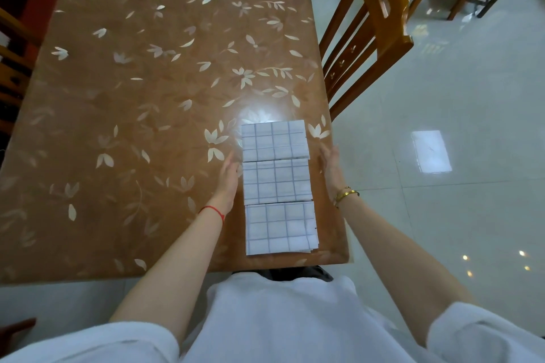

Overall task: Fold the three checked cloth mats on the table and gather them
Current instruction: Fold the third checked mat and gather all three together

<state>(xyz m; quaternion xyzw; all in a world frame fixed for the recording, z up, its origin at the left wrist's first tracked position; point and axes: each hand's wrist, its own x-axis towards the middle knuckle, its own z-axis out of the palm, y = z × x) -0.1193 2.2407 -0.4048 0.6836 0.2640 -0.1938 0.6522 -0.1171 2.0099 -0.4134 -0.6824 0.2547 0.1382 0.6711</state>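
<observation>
Between left hand (228,175) and right hand (331,166), fingers (231,160) straight and empty, three folded white, grey-checked cloth mats (277,181) lie edge to edge.

Soft, fairly bright, even light fills the scene, with hardly any hard shadow. Just beyond the fingers (229,160) of the left hand (228,177) and right hand (331,165), a round white glare (259,115) burns on the glossy table (147,91) and washes out the far edge of the farthest mat (274,140). Right of the right fingers, the polished floor (457,74) mirrors a bright rectangle (432,152) — and, nearer the body, a few pinpoint highlights (464,257). Far left of the left fingers the corner falls dim. Wide-angle bending curves the table edges and tilts the chair (371,26). Fingertips and the mats' grid lines look slightly soft.
</observation>
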